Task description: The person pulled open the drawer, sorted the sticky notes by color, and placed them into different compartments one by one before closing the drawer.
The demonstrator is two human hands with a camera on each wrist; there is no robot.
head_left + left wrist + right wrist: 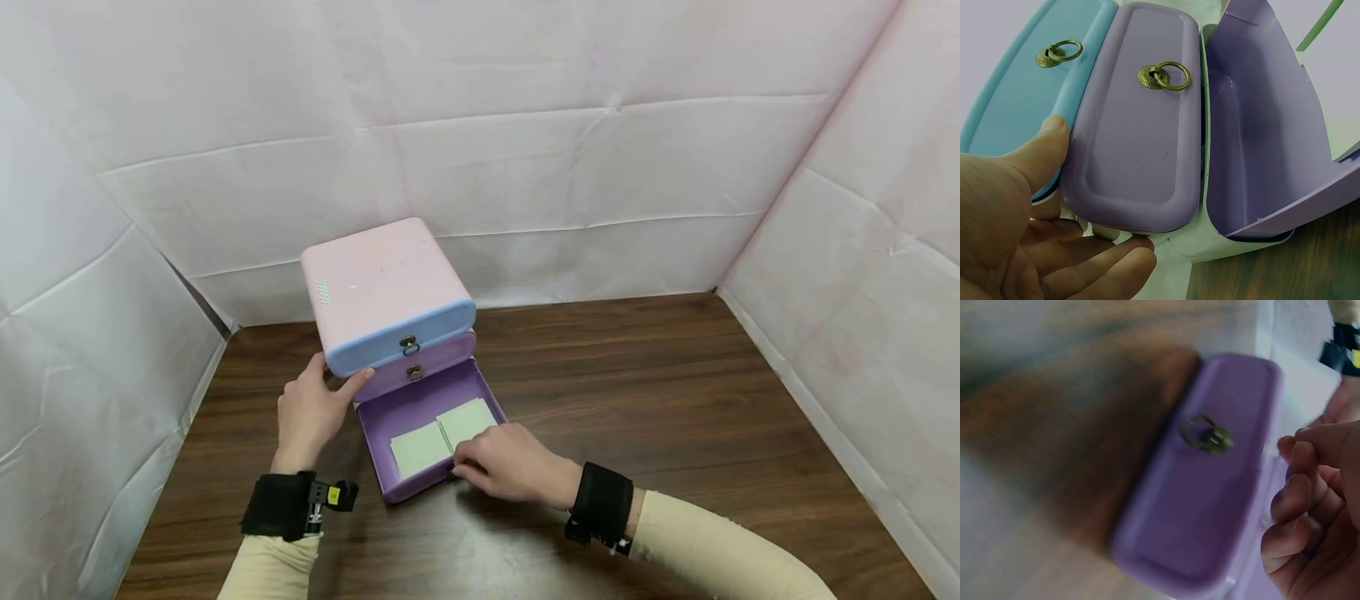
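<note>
Dark wood table (675,400), enclosed by white sheeting (525,150) on three sides. Pink drawer chest (378,287) at the table's rear left: blue top drawer (405,333) and purple middle drawer (420,367) both closed, each with a brass ring pull. Purple bottom drawer (375,429) pulled out towards the person; two pale paper cards (442,437) lie side by side inside. Left hand (311,412): grip open, thumb against the blue drawer front, fingers along the chest's left side. Right hand (510,462): at the open drawer's front right edge, fingers curled; whether they have hold of the edge cannot be told.
</note>
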